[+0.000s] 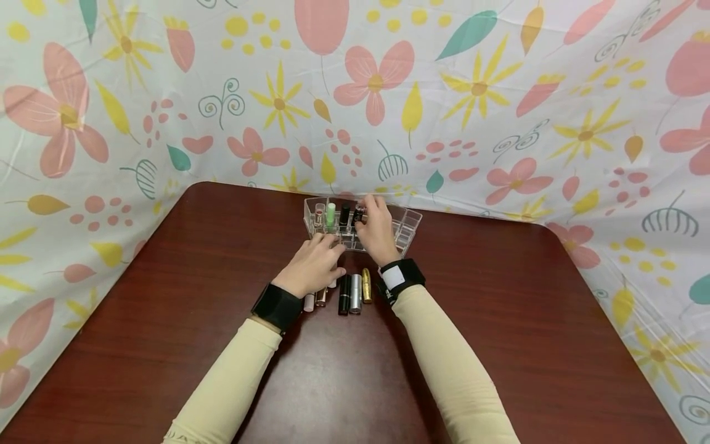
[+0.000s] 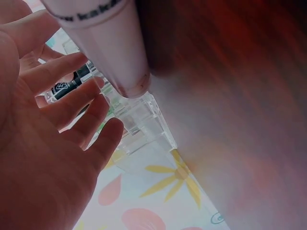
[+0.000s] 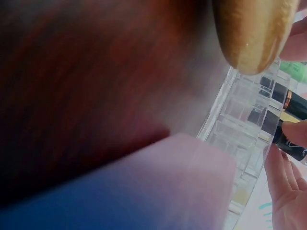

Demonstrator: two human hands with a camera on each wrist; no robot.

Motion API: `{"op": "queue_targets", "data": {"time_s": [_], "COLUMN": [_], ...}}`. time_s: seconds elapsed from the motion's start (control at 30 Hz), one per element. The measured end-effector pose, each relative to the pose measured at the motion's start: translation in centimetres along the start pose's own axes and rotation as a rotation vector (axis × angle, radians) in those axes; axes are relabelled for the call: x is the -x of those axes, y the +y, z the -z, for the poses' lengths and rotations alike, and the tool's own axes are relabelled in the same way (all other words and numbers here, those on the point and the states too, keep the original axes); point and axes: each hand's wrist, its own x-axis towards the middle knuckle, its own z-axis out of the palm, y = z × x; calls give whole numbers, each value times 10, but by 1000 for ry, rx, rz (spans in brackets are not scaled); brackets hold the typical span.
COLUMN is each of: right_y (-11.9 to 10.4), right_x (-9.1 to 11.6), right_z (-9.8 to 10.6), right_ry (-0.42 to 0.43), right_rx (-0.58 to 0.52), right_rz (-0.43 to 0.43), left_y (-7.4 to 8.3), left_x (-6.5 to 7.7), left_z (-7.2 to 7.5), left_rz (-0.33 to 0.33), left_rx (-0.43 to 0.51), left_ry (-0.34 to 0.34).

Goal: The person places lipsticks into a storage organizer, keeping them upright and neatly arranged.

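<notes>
My right hand [image 1: 377, 228] pinches a black lipstick tube [image 1: 358, 214] between thumb and fingers, in the back row of the clear organizer [image 1: 409, 231]. In the right wrist view, the thumb presses one side of this black tube [image 3: 289, 145], whose lower end sits in a compartment. My left hand [image 1: 313, 262] hovers at the organizer's front left, its fingers [image 2: 62, 108] spread and loosely bent with nothing between them. Left of the pinched tube stand another black tube [image 1: 344, 214], a light green tube [image 1: 330, 214] and a clear-capped tube [image 1: 319, 214].
In front of the organizer lie a gold tube [image 1: 367, 285], a silver tube [image 1: 355, 294], a black tube [image 1: 344, 295] and a pale pink tube [image 1: 309, 302], with others partly under the left hand. A floral cloth [image 1: 374, 83] hangs behind the brown table [image 1: 488, 296].
</notes>
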Motion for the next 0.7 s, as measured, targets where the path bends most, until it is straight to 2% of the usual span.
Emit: {"op": "queue_targets", "data": {"time_s": [0.17,0.3,0.7], "right_y": [-1,-3,-8], "right_x": [5,8,11], "right_z": [4,7,11], "right_ry": [-53,-87,-82], "right_rx": [-36,-63,-129], "right_rz": [22,0,-58], "left_y": [1,2,1], "left_x": [1,1,2], "left_z": [0,0,1], "left_rz": [-5,-6,-7], "left_rx": [-1,-8,8], "left_ry": [9,5,-15]}}
